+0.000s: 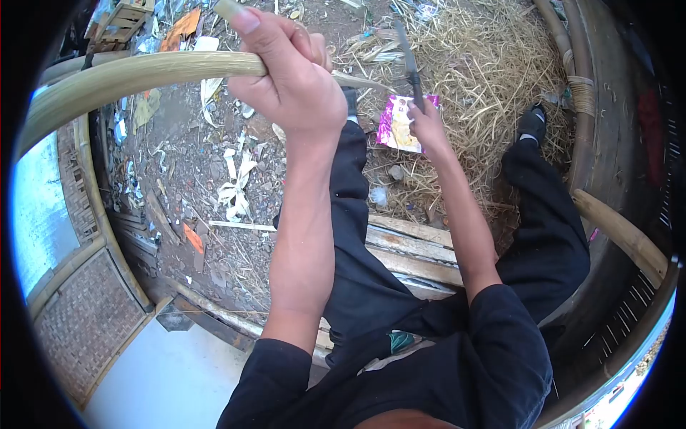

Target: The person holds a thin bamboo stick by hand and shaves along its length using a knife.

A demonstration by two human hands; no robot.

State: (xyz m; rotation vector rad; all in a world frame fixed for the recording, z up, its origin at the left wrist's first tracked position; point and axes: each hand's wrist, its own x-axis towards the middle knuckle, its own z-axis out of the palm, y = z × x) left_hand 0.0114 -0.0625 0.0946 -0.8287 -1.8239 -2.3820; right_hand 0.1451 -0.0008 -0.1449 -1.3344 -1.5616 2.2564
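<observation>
My left hand (296, 82) is raised close to the camera, closed around a long, curved, pale yellow-green strip (153, 71) that looks like split bamboo. The strip bends away to the left edge of view. A short pale end (229, 8) pokes out by the thumb, and a thin tail (363, 82) shows to the right of the fist. Lower and to the right, my right hand (426, 127) grips the dark handle of a knife (407, 53), its blade pointing up and away. Behind that hand, a purple and yellow snack packet (400, 132) lies on the ground.
Under my legs is a slatted bamboo bench (407, 250). Dry straw (471, 93) covers the ground ahead, with scattered litter (239, 186) to the left. Bamboo poles (582, 86) stand at the right; a woven panel (93, 322) is at lower left.
</observation>
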